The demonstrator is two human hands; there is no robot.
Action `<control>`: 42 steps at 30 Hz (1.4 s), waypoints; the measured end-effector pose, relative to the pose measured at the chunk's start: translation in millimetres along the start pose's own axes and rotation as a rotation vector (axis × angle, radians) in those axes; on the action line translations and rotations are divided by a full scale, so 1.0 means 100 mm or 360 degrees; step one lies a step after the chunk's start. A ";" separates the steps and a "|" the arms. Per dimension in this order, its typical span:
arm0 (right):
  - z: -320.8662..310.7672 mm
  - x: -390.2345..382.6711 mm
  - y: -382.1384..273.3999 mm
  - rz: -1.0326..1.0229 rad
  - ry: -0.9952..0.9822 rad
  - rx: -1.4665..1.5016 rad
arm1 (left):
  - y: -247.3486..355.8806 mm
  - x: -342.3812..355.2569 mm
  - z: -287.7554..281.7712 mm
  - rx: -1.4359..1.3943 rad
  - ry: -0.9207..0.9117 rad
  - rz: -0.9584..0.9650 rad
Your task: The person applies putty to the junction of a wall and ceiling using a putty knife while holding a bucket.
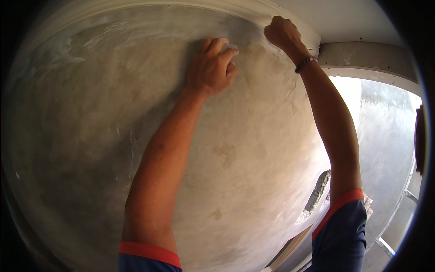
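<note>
While 2 hands are raised, moulding — near, wall — behind

Mottled grey-brown wall; whitish smears near top, pale moulding along upper edge.

The wide, patchy grey-brown wall has white smears near its top edge; short dark-blue sleeves have red ends.

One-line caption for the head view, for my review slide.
Arms raised high: left hand at a grey wall, right hand curled near the pale moulding, a bracelet on that wrist.
</note>
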State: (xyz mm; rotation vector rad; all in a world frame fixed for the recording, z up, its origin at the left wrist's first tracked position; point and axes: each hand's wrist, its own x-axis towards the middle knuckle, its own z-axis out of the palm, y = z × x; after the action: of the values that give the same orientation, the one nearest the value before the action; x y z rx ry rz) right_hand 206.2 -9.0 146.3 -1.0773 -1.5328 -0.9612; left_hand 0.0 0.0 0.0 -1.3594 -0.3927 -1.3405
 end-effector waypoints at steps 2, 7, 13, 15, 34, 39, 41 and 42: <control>0.07 -0.03 0.10 0.0084 0.0265 0.0036 | -0.01 -0.02 0.02 -0.0028 0.0019 -0.0001; 0.28 -0.04 0.30 0.0243 0.0121 0.0068 | 0.06 -0.07 -0.05 -0.0058 -0.0100 0.0001; 0.35 -0.06 0.35 0.0117 0.0048 -0.0029 | 0.07 -0.09 -0.03 -0.0056 -0.0034 -0.0005; 0.40 -0.05 0.45 0.0055 0.0065 -0.0100 | 0.06 -0.10 -0.01 -0.0050 -0.0030 -0.0011; 0.49 0.06 1.00 -0.0393 0.0400 -0.0978 | 0.04 -0.12 -0.02 -0.0033 0.0022 0.0006; 0.44 -0.10 1.07 -0.0312 0.0222 -0.0893 | 0.01 -0.16 0.03 -0.0023 0.0027 0.0008; 0.42 -0.14 1.09 -0.0296 0.0203 -0.0830 | 0.00 -0.14 0.06 -0.0056 0.0035 0.0012; 0.41 -0.18 1.03 -0.0389 0.0277 -0.0848 | -0.01 -0.15 0.06 -0.0058 0.0042 -0.0013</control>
State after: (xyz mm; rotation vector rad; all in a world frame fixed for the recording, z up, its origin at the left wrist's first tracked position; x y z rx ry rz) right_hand 294.9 56.7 127.2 -1.1428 -1.3137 -1.6530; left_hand -2.7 11.9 -10.4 -1.3698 -0.3581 -1.3769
